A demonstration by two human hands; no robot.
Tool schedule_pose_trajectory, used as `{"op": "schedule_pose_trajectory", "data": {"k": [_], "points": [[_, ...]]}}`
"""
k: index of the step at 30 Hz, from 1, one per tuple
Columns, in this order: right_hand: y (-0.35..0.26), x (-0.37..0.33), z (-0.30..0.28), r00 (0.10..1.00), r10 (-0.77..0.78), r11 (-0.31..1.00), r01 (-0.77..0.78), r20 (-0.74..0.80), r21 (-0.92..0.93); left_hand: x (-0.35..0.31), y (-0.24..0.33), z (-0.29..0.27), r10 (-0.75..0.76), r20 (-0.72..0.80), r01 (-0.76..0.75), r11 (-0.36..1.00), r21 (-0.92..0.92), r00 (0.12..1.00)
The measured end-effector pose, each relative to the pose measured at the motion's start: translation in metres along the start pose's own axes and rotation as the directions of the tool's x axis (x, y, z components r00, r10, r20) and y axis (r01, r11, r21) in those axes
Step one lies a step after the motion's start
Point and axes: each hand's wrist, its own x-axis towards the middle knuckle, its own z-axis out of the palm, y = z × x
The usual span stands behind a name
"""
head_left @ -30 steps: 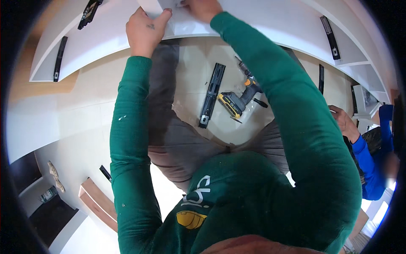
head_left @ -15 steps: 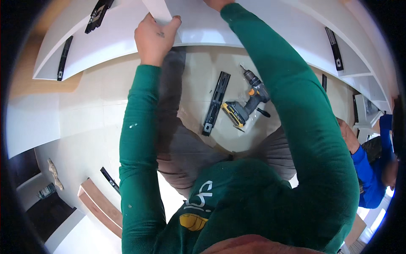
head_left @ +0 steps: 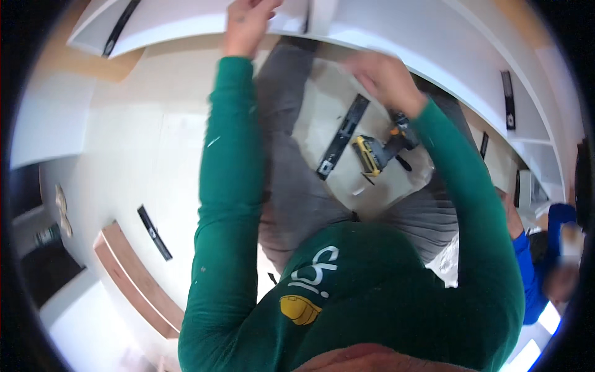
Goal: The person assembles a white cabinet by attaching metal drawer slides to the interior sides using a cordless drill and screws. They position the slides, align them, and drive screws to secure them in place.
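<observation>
My left hand [head_left: 246, 28] is over the front edge of the white cabinet [head_left: 396, 46] at the top. Its fingers look curled and are partly cut off by the picture's edge; what they hold, if anything, does not show. Smeared by motion, my right hand [head_left: 387, 77] hovers above a cordless drill [head_left: 387, 149] and hides its front end. The drill, black with a yellow battery, lies on the floor between my legs. Left of the drill lies a black drawer slide [head_left: 343, 137], touched by neither hand.
Black slides are fixed inside the cabinet at left [head_left: 121, 28] and right [head_left: 508, 99]. Another slide [head_left: 155, 232] lies on the floor at left, beside a wooden-faced board [head_left: 136, 279]. A co-worker in a blue sleeve [head_left: 528, 273] is at the right.
My right hand has come back from the cabinet to above the drill. My left hand has shifted up and right; the white piece it held is out of sight. The view has shifted.
</observation>
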Motion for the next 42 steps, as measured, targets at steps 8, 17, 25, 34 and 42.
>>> {"op": "schedule_pose_trajectory", "data": {"k": [8,17,25,34,42], "points": [[-0.069,-0.053,0.041,0.790,0.598,0.752,-0.612,0.138,0.245,-0.042,-0.095,0.000,0.174,-0.444,-0.010,0.938,0.348,0.879],[-0.063,-0.060,0.189,0.645,0.654,0.649,-0.747,0.396,0.144,-0.091,-0.084,-0.010,0.104,-0.083,-0.034,0.802,0.597,0.991],[-0.114,-0.094,0.091,0.883,0.460,0.867,-0.425,-0.092,0.259,-0.086,-0.083,-0.044,-0.010,0.005,0.005,0.754,0.657,1.000],[-0.154,-0.246,-0.029,0.795,0.535,0.777,-0.330,-0.286,0.536,-0.098,-0.063,-0.032,-0.527,0.286,0.077,0.564,0.822,0.800],[-0.151,-0.316,-0.113,0.562,0.709,0.695,-0.453,-0.426,0.558,-0.143,-0.027,0.003,-0.406,0.579,-0.317,0.550,0.773,0.707]]}}
